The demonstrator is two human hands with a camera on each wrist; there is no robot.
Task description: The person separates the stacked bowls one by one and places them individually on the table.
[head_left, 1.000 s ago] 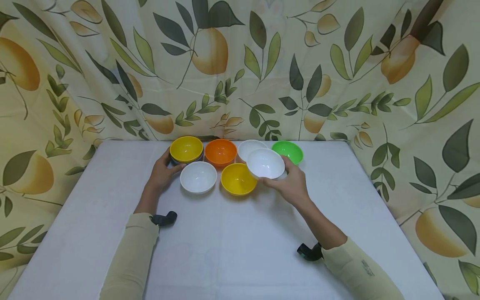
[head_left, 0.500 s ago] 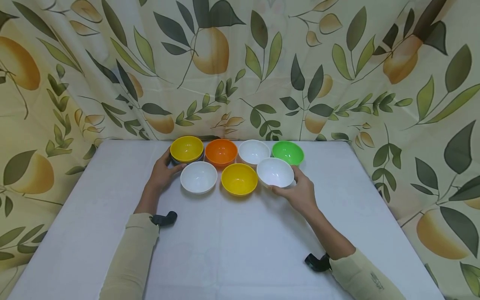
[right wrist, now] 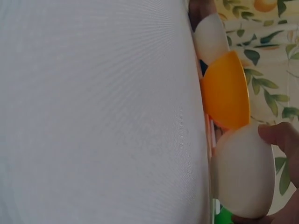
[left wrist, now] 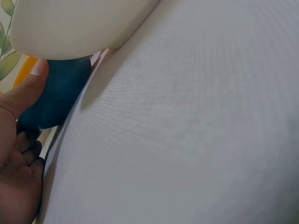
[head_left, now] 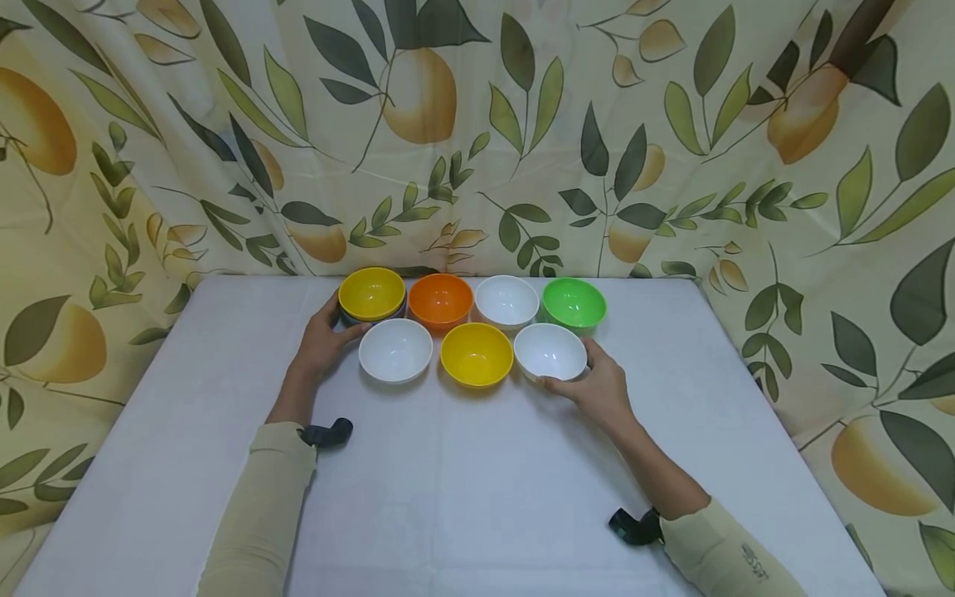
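Around the stack at the back left curls my left hand [head_left: 322, 342], its thumb against a dark blue bowl [left wrist: 63, 93]. A yellow bowl [head_left: 371, 293] sits in that blue one. My right hand [head_left: 601, 388] grips a white bowl [head_left: 550, 351] by its right side, thumb at the near rim and fingers round the far side. This bowl stands at the right end of the front row, beside another yellow bowl [head_left: 477, 355]. A second white bowl [head_left: 395, 351] forms the row's left end. Most of the blue bowl is hidden in the head view.
Behind the front row stand an orange bowl [head_left: 440, 300], a third white bowl [head_left: 507, 301] and a green bowl [head_left: 574, 303]. A white cloth covers the table [head_left: 448, 497]. A patterned curtain [head_left: 462, 191] hangs right behind its far edge.
My right hand has brought the white bowl right and down, from over the back white bowl to the front row's right end. My left hand has stayed at the stack.
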